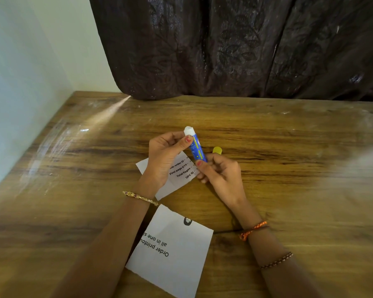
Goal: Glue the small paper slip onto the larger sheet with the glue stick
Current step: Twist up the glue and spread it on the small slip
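Observation:
A blue glue stick [196, 148] is held above the table, uncapped, with its white glue tip pointing up and away. My left hand [165, 159] pinches it near the tip. My right hand [219, 176] grips its lower end. Its yellow cap [217, 150] lies on the table just right of the stick. A white printed slip [179, 175] lies under my hands, partly hidden by them. A second white printed sheet [172, 252] lies nearer to me, between my forearms.
The wooden table [289, 168] stretches wide to the right and left. A dark curtain [235, 46] hangs along its far edge. A pale wall [19, 82] bounds the left side.

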